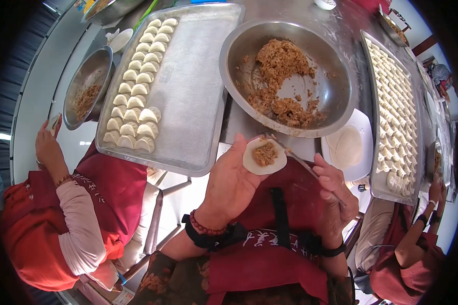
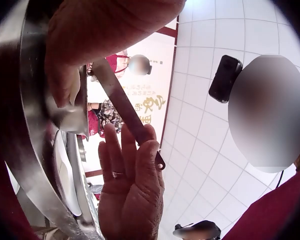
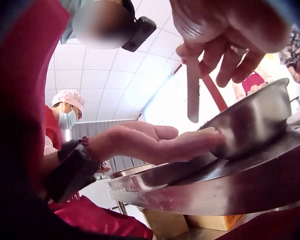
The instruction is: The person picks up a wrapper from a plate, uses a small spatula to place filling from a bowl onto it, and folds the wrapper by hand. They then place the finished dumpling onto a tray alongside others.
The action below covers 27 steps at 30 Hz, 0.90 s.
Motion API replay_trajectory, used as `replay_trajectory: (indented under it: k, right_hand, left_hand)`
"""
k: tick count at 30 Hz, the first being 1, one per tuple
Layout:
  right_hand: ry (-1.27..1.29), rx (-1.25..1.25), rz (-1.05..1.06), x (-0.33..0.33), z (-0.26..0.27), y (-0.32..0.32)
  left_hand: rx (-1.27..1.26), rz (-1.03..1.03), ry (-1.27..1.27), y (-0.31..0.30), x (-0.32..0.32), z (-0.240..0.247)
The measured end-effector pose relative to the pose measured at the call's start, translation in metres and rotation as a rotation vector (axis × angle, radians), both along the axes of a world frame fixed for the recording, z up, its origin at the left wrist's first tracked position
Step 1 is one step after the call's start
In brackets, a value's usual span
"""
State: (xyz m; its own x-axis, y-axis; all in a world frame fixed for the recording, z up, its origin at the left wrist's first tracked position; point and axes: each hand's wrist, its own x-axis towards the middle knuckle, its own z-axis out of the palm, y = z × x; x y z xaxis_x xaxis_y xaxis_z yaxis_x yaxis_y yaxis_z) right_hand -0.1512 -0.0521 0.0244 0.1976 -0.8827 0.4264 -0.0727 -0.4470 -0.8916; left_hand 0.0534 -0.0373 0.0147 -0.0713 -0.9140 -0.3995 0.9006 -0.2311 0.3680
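Note:
My left hand [image 1: 229, 180] lies palm up and carries a round dumpling wrapper [image 1: 250, 161] on its straight fingers. A mound of brown filling [image 1: 264, 153] sits in the middle of the wrapper. In the right wrist view, the left hand [image 3: 145, 143] is nearly flat, its thumb above the fingers. My right hand [image 1: 337, 190] pinches a flat metal filling spatula [image 1: 304, 163] between thumb and fingers, its tip at the wrapper's right edge. The left wrist view shows the spatula's [image 2: 122, 102] long blade and holed end.
A steel bowl [image 1: 341, 96] of filling stands just beyond my hands. Left of it, a tray [image 1: 193, 76] bears rows of folded dumplings [image 1: 138, 101]. A white plate [image 1: 359, 122] with wrappers lies at right, beside another dumpling-filled tray [image 1: 375, 185]. People work on both sides.

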Motion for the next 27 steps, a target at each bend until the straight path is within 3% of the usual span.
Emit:
replay_trajectory:
  k: [3, 12, 24, 27]
  right_hand:
    - [-0.184, 0.133, 0.019, 0.000, -0.003, 0.001]
    - [-0.213, 0.169, 0.096, -0.002, 0.001, -0.007]
    - [-0.391, 0.290, -0.026, -0.002, 0.001, -0.033]
    - [-0.319, 0.323, -0.143, -0.008, -0.007, -0.040]
  left_hand:
    - [-0.034, -0.019, 0.017, 0.001, 0.001, -0.002]
    - [-0.098, -0.059, 0.045, -0.003, 0.002, 0.028]
    - [-0.089, -0.088, -0.018, -0.019, -0.001, 0.037]
    - [-0.095, -0.092, 0.001, -0.020, 0.000, 0.036]
